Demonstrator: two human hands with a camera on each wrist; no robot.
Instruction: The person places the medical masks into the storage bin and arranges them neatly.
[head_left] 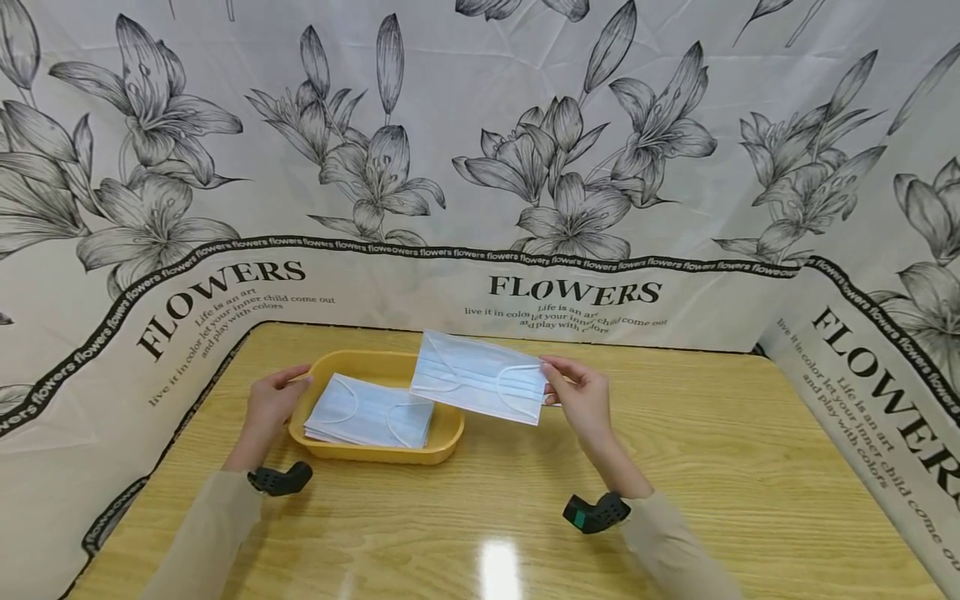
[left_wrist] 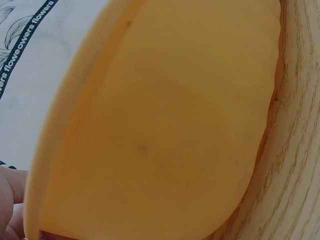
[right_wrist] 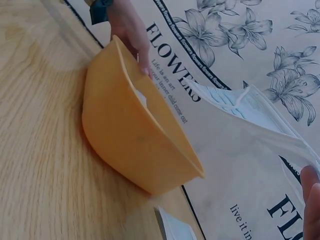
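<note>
A yellow tray (head_left: 447, 432) sits on the wooden table and holds a stack of pale blue face masks (head_left: 371, 412). My left hand (head_left: 273, 400) holds the tray's left rim; in the left wrist view the tray wall (left_wrist: 165, 130) fills the frame. My right hand (head_left: 577, 392) pinches the right edge of a single face mask (head_left: 480, 377), held flat in the air above the tray's right end. The right wrist view shows the tray (right_wrist: 135, 135), that mask (right_wrist: 250, 110) and the left hand (right_wrist: 131, 30) on the far rim.
A flower-printed cloth backdrop (head_left: 480, 167) walls in the table on the back and both sides. Bare wooden tabletop (head_left: 712, 467) lies to the right of and in front of the tray.
</note>
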